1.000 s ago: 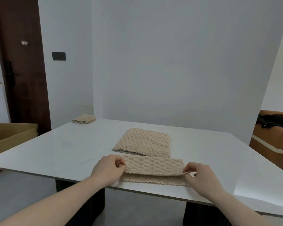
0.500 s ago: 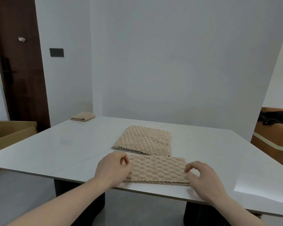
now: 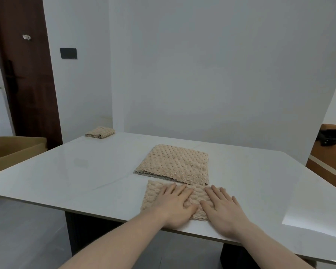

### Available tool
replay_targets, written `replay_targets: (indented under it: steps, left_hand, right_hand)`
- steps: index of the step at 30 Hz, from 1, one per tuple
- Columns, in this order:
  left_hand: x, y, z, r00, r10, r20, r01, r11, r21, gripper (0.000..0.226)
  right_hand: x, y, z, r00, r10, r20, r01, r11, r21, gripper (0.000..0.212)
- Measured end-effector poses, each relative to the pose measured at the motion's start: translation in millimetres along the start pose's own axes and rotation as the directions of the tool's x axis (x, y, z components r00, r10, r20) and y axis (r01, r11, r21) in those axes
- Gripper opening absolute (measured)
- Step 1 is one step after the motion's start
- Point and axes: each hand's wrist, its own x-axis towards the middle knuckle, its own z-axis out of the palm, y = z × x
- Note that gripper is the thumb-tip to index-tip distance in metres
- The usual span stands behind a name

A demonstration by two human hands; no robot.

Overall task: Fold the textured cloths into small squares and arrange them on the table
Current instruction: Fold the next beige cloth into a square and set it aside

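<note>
Palms of the left hand (image 3: 175,205) and right hand (image 3: 224,208) lie flat and unclenched, pressing the half-folded cloth (image 3: 155,193) at lower centre (grasping nothing), so the next fold likely needs a pinched end brought across

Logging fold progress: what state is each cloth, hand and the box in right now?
Near cloth: folded strip, pressed flat.
Middle cloth: folded larger, untouched.
Far cloth: small square, at table corner.
Left hand: open, flat on near cloth.
Right hand: open, flat on near cloth.
Box: open.
</note>
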Motion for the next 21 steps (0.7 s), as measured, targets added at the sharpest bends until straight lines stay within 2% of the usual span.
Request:
replay_targets:
  steps: [9,14,18,21]
  left_hand:
    - [-11.3,-33.1,-7.9,0.998,-0.064,0.024,0.064,0.998,0.0,0.085]
    - [-24.6,-78.5,-15.9,0.987,-0.157,0.033,0.158,0.987,-0.042,0.072]
    - [-29.8,-99.7,-11.8,0.973,-0.212,-0.092,0.2,0.972,-0.12,0.07]
    - [-29.8,-99.7,-7.6,0.963,-0.225,-0.146,0.202,0.966,-0.159,0.075]
  right_hand:
    - [-0.6,0.1,0.4,1.0,-0.008,-0.025,0.008,1.0,-0.007,0.069]
    - [-1.8,0.1,-0.1,0.999,-0.004,-0.042,0.005,1.0,0.017,0.069]
    - [-5.2,-2.0,-2.0,0.998,0.005,-0.067,-0.002,0.999,0.046,0.068]
    - [-11.4,-2.1,-3.2,0.989,0.062,-0.137,-0.041,0.988,0.152,0.068]
